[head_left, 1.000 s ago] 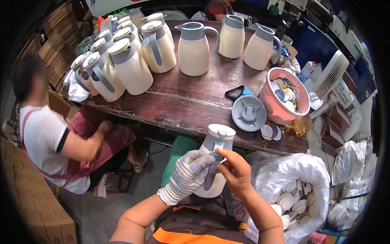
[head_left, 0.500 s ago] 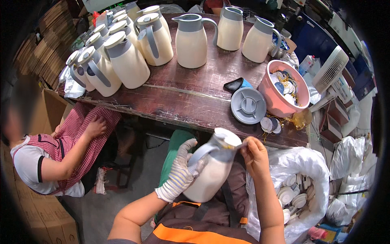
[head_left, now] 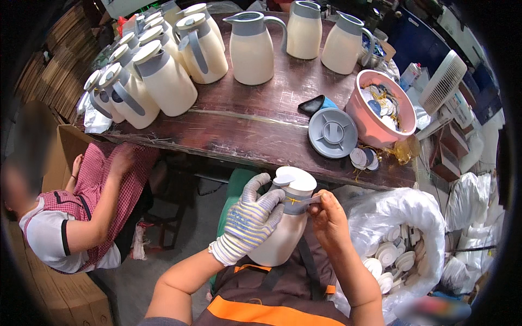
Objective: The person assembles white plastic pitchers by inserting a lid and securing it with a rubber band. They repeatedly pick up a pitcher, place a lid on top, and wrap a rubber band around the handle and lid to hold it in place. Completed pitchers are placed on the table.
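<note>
On my lap stands a cream thermos jug (head_left: pixel 278 239) with a grey collar and a white lid (head_left: pixel 295 180), tilted slightly. My left hand (head_left: pixel 251 217), in a striped knit glove, is closed round the jug's upper side; it hides the handle. A thin gold string (head_left: pixel 292 200) lies across the grey collar. My bare right hand (head_left: pixel 329 216) pinches a small grey tag (head_left: pixel 312 200) beside the collar, seen nearly edge-on. A pink bucket (head_left: pixel 363 117) on the table holds many round white and grey tags with gold strings.
Several more jugs (head_left: pixel 251 57) stand along the table (head_left: pixel 244 127). A grey round lid (head_left: pixel 333 132) and loose tags (head_left: pixel 363 158) lie near its front edge. At my right is a plastic-lined container (head_left: pixel 429 217) of white lids. A co-worker (head_left: pixel 81 223) sits at the left.
The jug has turned so its collar and string face me more. My left hand has shifted from the handle's side further over the jug's front. The right hand has moved slightly left, still pinching.
</note>
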The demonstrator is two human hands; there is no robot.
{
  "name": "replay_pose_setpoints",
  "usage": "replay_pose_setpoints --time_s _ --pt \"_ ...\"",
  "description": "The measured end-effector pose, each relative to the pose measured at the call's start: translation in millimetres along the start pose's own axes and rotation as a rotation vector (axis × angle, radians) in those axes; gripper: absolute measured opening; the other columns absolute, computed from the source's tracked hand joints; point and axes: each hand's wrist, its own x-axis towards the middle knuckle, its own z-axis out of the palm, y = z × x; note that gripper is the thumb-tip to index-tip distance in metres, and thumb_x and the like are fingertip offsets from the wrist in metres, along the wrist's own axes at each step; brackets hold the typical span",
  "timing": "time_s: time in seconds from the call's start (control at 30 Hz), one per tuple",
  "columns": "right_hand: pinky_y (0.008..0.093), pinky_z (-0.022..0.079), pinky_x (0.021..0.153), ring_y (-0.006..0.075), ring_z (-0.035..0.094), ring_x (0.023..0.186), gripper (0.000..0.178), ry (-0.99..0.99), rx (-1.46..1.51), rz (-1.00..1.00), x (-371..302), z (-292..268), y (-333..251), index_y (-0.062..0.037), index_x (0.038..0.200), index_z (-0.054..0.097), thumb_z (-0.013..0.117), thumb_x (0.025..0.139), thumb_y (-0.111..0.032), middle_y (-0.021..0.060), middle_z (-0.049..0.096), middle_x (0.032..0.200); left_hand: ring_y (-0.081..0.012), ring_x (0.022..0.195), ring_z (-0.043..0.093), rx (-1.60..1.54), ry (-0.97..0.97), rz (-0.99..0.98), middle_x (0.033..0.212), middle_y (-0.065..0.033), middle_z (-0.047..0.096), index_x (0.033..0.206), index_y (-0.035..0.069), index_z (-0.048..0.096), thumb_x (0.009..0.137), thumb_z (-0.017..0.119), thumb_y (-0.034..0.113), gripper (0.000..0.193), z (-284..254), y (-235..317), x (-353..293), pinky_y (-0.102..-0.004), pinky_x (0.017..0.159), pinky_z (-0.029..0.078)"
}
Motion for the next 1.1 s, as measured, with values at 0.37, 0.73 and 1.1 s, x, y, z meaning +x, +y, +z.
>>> replay_pose_setpoints --time_s 0.37,0.73,1.1 --pt "0.0245 0.045 0.079 0.0088 0.054 0.081 0.021 0.088 0.016 0.045 -7 23 1 -0.0065 0.106 0.06 0.061 0.094 -0.023 -0.0013 0.062 0.092 -0.0346 0.1 0.06 0.186 0.126 0.161 0.124 -0.0199 0.054 0.095 0.006 0.068 0.076 0.072 0.012 0.02 0 6 8 -0.0406 0.08 0.053" --pt "0.0211 0.042 0.075 0.006 0.053 0.081 0.016 -0.049 -0.397 -0.038 -12 43 18 -0.0034 0.101 0.064 0.062 0.093 -0.018 -0.001 0.06 0.087 -0.0326 0.098 0.062 -0.038 0.166 -0.031 0.122 -0.0201 0.053 0.098 0.001 0.06 0.087 0.06 0.01 0.014 1 -18 7 -0.0387 0.082 0.052" --pt "0.0316 0.044 0.082 0.0207 0.058 0.088 0.008 -0.245 -0.958 -0.368 -21 40 7 -0.0047 0.093 0.067 0.065 0.085 -0.008 0.006 0.064 0.091 -0.036 0.074 0.063 -0.059 0.238 -0.071 0.091 -0.0154 0.061 0.097 0.005 0.057 0.088 0.06 0.012 0.012 2 -38 -3 -0.0422 0.064 0.051"
